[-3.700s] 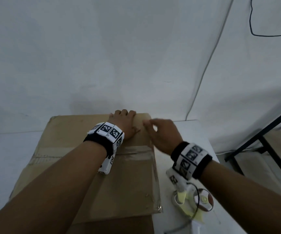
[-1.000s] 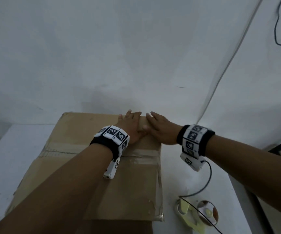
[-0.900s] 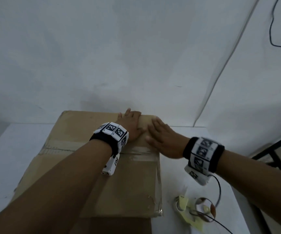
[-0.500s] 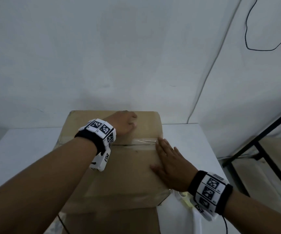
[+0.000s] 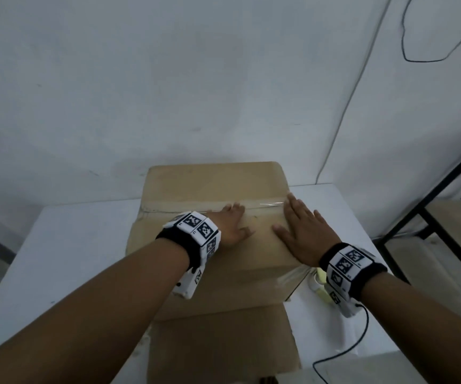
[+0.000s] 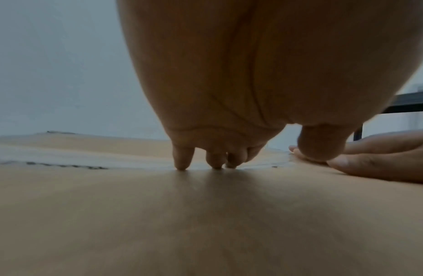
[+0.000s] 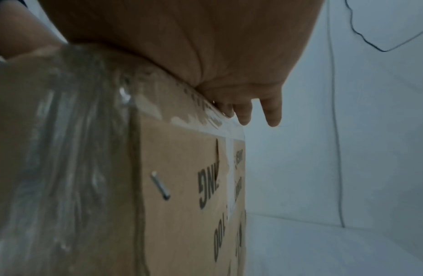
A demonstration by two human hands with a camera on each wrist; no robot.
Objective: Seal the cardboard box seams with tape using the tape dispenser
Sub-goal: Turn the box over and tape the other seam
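Observation:
A brown cardboard box stands on the white table, with clear tape along its top seam. My left hand lies on the box top, its fingertips pressing on the taped seam. My right hand lies flat and open along the box's right top edge, fingers reaching past the corner over the tape. The tape dispenser lies on the table right of the box, mostly hidden behind my right wrist.
The box's front flap hangs towards me. A black cable runs over the table at the near right. A black metal frame stands right of the table. The white wall is just behind the box.
The box has turned so its seam runs across farther from me. My left hand slid back from the far edge to the seam; my right hand came from the far corner to the right edge.

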